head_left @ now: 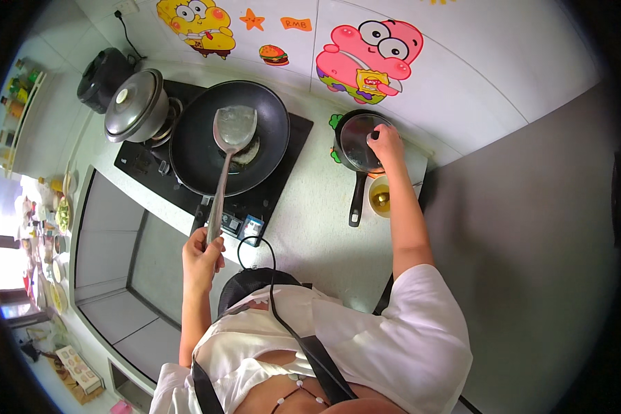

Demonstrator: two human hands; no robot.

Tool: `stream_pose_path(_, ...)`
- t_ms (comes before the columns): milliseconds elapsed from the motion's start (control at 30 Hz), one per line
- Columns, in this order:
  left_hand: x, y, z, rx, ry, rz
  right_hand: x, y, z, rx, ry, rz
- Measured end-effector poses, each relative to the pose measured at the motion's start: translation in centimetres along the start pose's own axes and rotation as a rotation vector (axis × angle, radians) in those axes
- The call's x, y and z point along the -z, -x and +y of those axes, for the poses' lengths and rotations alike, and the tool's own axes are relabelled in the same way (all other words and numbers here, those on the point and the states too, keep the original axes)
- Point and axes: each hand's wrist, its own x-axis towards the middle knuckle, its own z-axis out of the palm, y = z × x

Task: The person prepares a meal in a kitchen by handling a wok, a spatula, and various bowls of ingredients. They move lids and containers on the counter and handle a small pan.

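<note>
My left hand (203, 259) is closed round the long handle of a metal wok spatula (235, 130). The spatula's broad blade is held over a black wok (272, 148) on the stove. Something pale, perhaps food or oil, shows at the wok's bottom, partly behind the blade. On the right, my right hand (388, 143) grips the dark knob of a glass lid (355, 138). That lid rests on or just above a small black saucepan (361, 181), whose handle points toward me. Beside the pan, partly under my right forearm, sits a bowl (379, 197) of yellowish liquid.
A lidded metal pot (136, 107) stands on the left burner of the black stove (298, 131), with a black appliance (105, 79) behind it. Cartoon stickers (370, 58) cover the tiled wall. A black cable (272, 290) hangs in front of me. Bottles fill a left shelf (21, 110).
</note>
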Motion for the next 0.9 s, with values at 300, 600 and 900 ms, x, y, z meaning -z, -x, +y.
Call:
stream_pose_path(300,-0.3,0.1,0.2,0.0,0.018,0.016,-2.7,-1.8,0.7,0.002,-0.008,0.026)
stream_pose_path(600,0.3,0.1,0.3,0.025,-0.014,0.036,-2.6,-1.2,0.5,0.056,-0.102,0.084)
stream_pose_path(900,1.3,0.3,-0.2,0.007,0.061,-0.023,3.9,8.0,-4.4,-0.046,-0.498,0.035)
